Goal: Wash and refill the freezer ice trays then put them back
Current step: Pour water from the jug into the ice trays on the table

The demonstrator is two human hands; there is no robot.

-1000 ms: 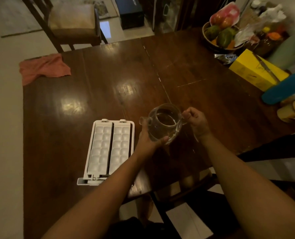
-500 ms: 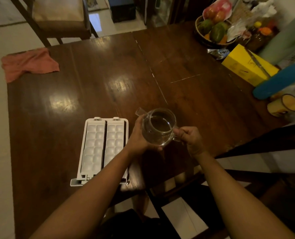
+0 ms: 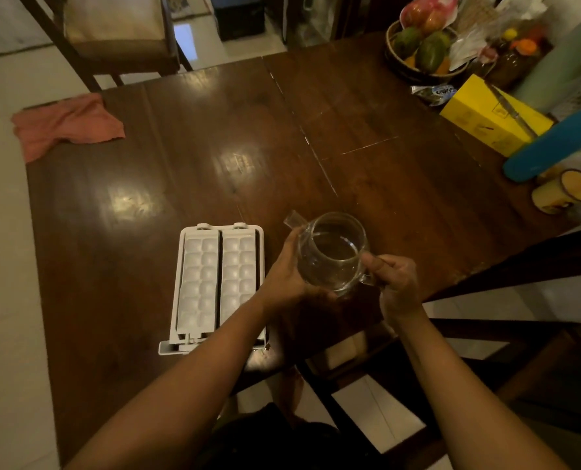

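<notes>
Your right hand (image 3: 396, 283) gripping the handle of the glass jug (image 3: 333, 254), your left hand (image 3: 287, 276) cupping its side, jug holding water just right of the white ice trays (image 3: 216, 283), lying on the dark table (image 3: 180, 164), pink cloth (image 3: 65, 125) at the far left corner.

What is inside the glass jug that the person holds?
The glass jug holds clear water, which fills it only partly. The left hand wraps around one side, so the bottom there is hidden.

text: none legible | packet (image 3: 433, 92) lettering: too blurred
</notes>
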